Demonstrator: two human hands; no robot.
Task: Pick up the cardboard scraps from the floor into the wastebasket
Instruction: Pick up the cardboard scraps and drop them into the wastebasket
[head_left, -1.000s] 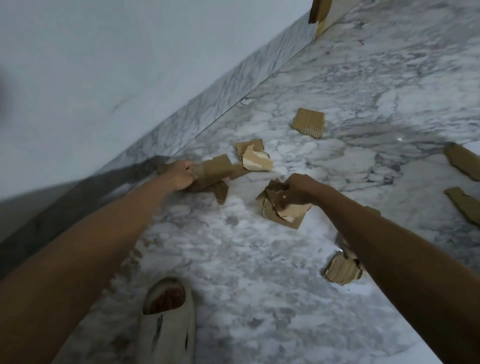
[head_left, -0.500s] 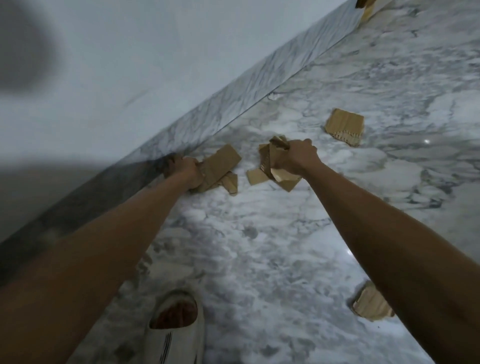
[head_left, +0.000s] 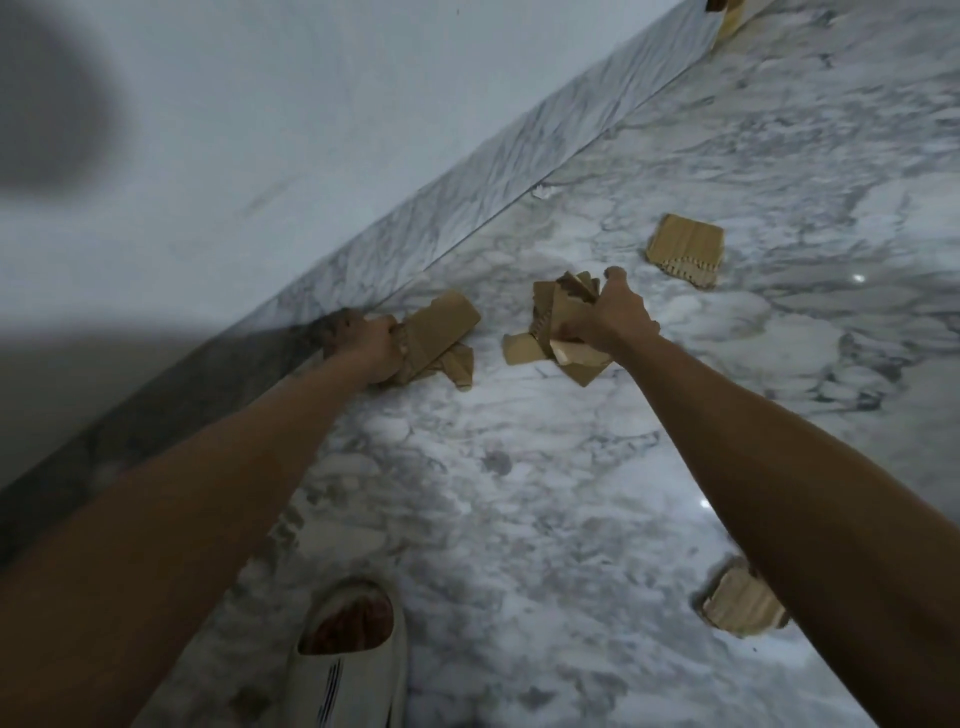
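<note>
The left hand grips a bundle of cardboard scraps, fingers curled round it (near the baseboard). The right hand clutches another bunch; two loose scraps lie on the marble floor.

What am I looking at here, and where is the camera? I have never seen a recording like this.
The camera sits on a person's head and looks down along both bare arms; there is no robot. The left hand has a grip on a bundle of cardboard scraps near the marble skirting. The right hand holds a second bundle. Loose on the marble floor lie a scrap ahead of the right hand and another beside the right forearm. A pale slipper shows at the bottom. No wastebasket is in view.
</note>
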